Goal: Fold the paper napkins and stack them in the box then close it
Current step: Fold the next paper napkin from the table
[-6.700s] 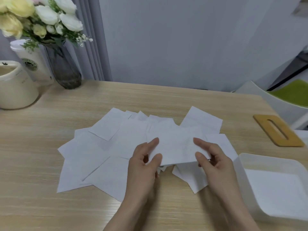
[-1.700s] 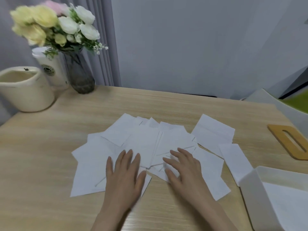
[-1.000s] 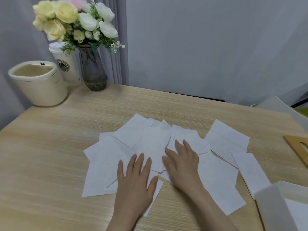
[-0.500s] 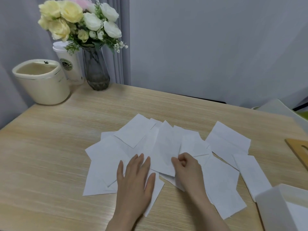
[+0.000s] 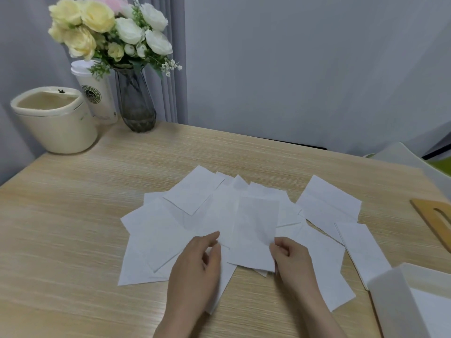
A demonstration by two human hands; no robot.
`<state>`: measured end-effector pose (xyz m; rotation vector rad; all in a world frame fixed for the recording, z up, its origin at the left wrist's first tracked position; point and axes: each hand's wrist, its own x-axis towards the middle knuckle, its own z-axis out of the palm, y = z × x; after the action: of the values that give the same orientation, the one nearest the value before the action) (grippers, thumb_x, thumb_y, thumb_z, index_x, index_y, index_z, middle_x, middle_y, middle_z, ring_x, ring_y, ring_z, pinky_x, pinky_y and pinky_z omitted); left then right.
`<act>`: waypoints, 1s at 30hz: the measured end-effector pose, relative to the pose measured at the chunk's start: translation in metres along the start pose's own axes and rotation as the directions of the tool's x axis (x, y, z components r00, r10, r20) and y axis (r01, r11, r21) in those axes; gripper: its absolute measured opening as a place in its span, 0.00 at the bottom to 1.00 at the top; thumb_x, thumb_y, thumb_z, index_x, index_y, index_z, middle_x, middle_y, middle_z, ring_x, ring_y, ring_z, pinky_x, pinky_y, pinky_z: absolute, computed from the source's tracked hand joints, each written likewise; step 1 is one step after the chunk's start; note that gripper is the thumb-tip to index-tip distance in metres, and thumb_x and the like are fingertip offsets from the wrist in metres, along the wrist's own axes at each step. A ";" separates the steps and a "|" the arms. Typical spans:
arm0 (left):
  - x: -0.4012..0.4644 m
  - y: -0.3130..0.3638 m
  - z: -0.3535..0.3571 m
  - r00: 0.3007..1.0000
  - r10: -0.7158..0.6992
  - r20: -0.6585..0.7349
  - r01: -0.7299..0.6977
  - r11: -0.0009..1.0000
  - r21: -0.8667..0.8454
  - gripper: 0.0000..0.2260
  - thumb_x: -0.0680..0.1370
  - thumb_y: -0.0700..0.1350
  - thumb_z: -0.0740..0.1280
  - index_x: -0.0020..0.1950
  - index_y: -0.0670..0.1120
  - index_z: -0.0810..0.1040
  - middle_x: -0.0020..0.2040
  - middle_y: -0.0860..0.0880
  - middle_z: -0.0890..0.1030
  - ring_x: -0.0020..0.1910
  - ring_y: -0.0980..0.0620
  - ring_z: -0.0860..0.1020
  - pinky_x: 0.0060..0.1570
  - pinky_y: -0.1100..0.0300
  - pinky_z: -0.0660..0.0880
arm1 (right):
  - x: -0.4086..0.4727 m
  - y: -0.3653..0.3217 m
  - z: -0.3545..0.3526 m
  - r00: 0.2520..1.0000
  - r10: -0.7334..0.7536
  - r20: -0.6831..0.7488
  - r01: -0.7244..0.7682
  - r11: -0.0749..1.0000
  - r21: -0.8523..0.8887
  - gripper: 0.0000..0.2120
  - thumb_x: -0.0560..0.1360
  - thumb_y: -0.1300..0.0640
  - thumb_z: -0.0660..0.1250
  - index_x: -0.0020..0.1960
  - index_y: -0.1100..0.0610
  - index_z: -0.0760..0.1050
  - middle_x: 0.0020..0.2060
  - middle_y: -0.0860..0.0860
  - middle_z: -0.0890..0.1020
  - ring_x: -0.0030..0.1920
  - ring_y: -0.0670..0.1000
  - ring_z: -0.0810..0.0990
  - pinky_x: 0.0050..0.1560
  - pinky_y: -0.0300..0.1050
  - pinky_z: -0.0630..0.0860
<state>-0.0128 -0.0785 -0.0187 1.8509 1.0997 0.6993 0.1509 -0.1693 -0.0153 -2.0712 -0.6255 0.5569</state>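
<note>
right hand (image 5: 290, 257) pinching one napkin (image 5: 253, 235) lifted off the scattered napkins (image 5: 158, 230), left hand (image 5: 197, 264) resting on them, white box (image 5: 400, 306) near right

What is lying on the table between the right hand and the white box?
In the head view, loose napkins cover the table between the right hand and the box; one long folded napkin lies nearest the box.

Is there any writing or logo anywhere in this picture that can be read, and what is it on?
Round dark green logo on the white paper cup behind the flowers: letters ring its rim, but they are too blurred to read.
Cream pot beside the cup: a few faint marks on its side, too small to read.
Napkins, white box and wooden lid: no writing visible.
</note>
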 end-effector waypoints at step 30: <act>0.003 -0.030 0.004 0.911 -0.344 0.227 0.409 0.682 -0.606 0.09 0.79 0.36 0.65 0.54 0.46 0.82 0.48 0.45 0.86 0.48 0.45 0.85 0.52 0.47 0.78 | -0.026 -0.014 0.015 0.939 0.044 0.340 -0.094 0.987 0.132 0.06 0.75 0.59 0.66 0.45 0.51 0.82 0.28 0.45 0.79 0.27 0.39 0.73 0.32 0.30 0.65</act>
<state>-0.0211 -0.0701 -0.0472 1.0072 0.9705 0.6275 0.1188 -0.1692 -0.0076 -1.8786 -0.6853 0.9831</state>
